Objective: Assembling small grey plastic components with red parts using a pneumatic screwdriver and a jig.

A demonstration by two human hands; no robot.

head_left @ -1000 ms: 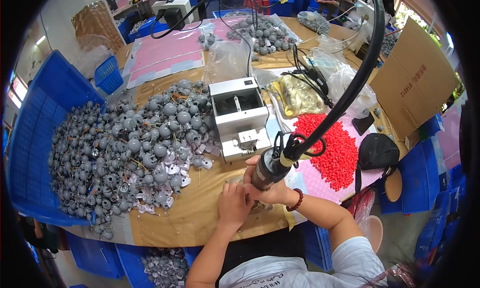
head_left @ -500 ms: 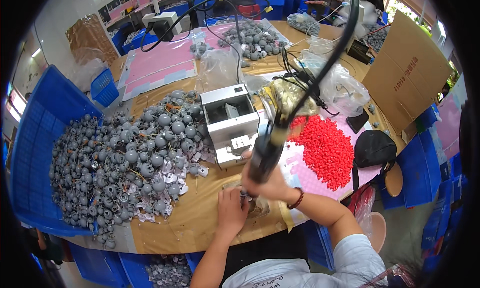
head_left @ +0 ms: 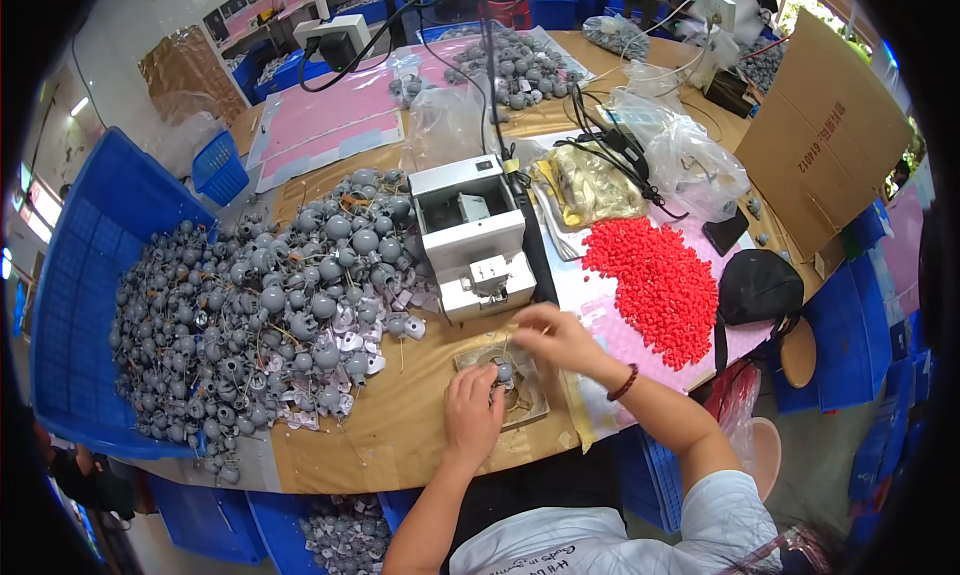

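My left hand (head_left: 472, 415) is closed on a small grey round housing (head_left: 503, 372), its thumb and fingers pressed around the side. The housing sits within a shallow pale tray (head_left: 540, 411) near the table's front edge. Just above and to the right of the housing is my right hand (head_left: 560, 340), slightly smeared, with fingers apart and no tool in it. Beyond both hands stands a white metal machine (head_left: 455, 267) with an open top. A large heap of similar grey housings (head_left: 270, 300), with wires and white labels among them, spreads to the left.
A tipped blue crate (head_left: 75, 315) backs the heap. Small red plastic parts (head_left: 655, 290) lie piled on the right, beside a black pouch (head_left: 762, 287) and a phone (head_left: 725, 232). Plastic bags (head_left: 690, 170), cables and an upright cardboard sheet (head_left: 825, 140) stand farther back.
My right hand has let go of the black corded power tool, which is out of the work area now. That hand has moved slightly right, and the grey housing shows.
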